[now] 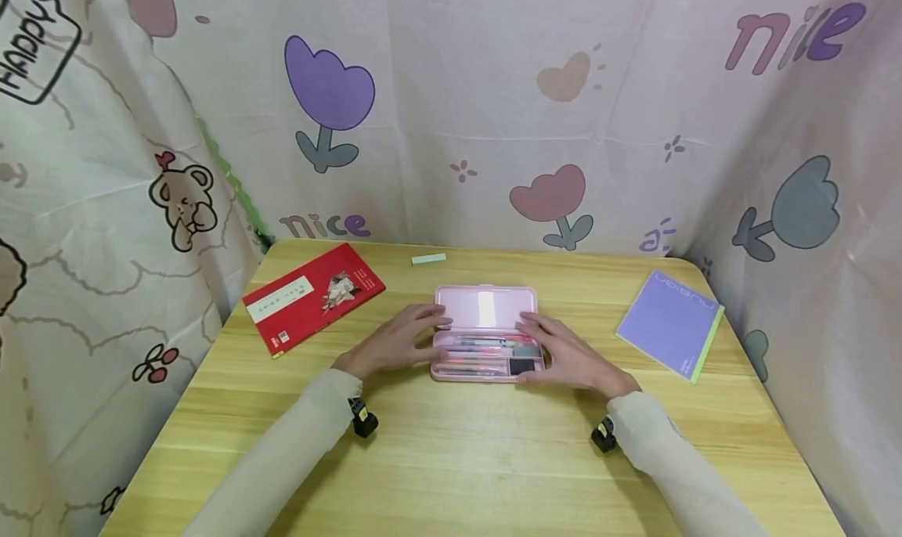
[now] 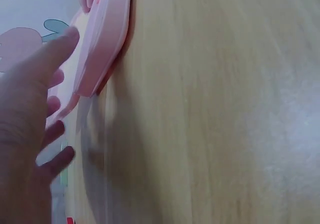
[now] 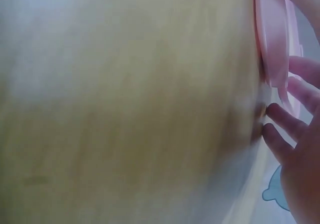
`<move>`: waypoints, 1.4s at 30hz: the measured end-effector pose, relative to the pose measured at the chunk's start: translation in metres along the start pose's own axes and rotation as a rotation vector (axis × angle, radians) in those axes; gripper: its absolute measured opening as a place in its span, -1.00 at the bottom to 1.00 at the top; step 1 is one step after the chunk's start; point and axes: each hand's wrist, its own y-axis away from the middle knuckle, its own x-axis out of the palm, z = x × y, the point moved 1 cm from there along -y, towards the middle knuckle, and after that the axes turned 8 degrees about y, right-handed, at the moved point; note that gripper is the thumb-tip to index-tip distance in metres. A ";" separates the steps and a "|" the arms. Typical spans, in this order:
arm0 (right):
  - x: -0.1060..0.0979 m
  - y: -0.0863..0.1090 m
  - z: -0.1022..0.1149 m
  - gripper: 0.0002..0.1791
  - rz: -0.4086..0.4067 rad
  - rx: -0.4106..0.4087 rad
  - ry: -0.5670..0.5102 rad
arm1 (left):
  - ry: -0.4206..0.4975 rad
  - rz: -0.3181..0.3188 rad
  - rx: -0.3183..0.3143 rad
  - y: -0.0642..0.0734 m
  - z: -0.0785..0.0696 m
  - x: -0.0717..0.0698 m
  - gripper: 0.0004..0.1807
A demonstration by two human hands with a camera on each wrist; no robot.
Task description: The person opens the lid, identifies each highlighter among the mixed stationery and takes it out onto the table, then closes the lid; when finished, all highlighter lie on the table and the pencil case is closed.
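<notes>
A pink pencil case (image 1: 470,378) lies on the table with its lid (image 1: 465,308) raised and tipped back. Several pens (image 1: 479,362) fill its long compartments, and a dark block (image 1: 522,366) sits in a small compartment at the right. My left hand (image 1: 400,337) is at the case's left end, fingers spread, with the thumb by the lower tray and fingertips by the lid. At the opposite end, my right hand (image 1: 572,353) has its fingers spread in the same way. Both wrist views show the case's pink side (image 2: 107,39) beside loosely bent fingers (image 3: 287,121); firm contact is unclear.
On the left of the wooden table (image 1: 465,459) lies a red book (image 1: 313,298). A purple notebook (image 1: 669,322) lies on the right. Behind the case is a small pale green strip (image 1: 428,259). A printed curtain (image 1: 451,114) hangs along the back and sides.
</notes>
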 end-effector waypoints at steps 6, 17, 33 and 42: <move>-0.001 0.000 0.002 0.20 0.001 0.006 0.018 | -0.006 -0.050 0.069 0.002 -0.012 -0.002 -0.52; 0.001 0.001 0.003 0.21 0.002 -0.007 -0.006 | -0.065 0.077 -0.023 0.000 -0.027 0.001 -0.63; 0.003 0.001 0.003 0.24 -0.007 -0.003 0.014 | 0.204 0.039 -0.116 0.002 -0.022 0.000 -0.77; -0.001 0.000 0.001 0.23 -0.014 0.015 0.017 | 0.249 -0.040 -0.138 0.021 -0.011 -0.025 -0.78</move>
